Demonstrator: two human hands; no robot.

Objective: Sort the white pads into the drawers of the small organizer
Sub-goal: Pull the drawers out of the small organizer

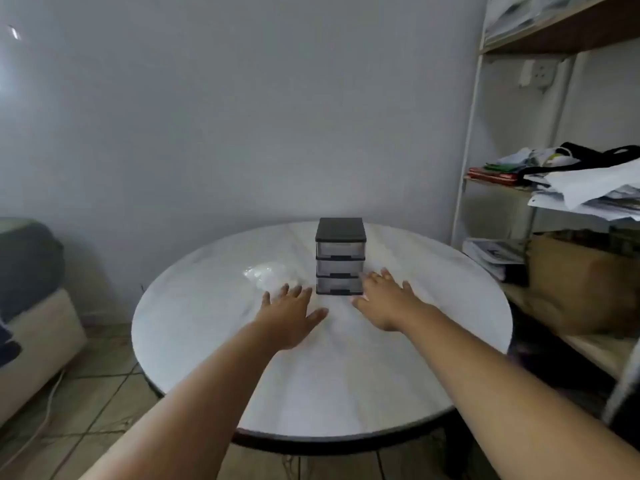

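Shelving (467, 168) piled with papers (595, 188) stands right of the round white table (346, 393), with a cardboard box (575, 282) lower down and a sofa (31, 271) at left. The organizer (340, 258) sits toward the table's far side, all three drawers pushed in. Just left of its base lie the white pads (273, 277), blurry in a clear bag (254, 271). Left hand (291, 313) is flat with fingers spread, tips at the bag, contact unclear. Right hand (388, 299) is splayed too, holding nothing, tips beside the bottom drawer (339, 285).
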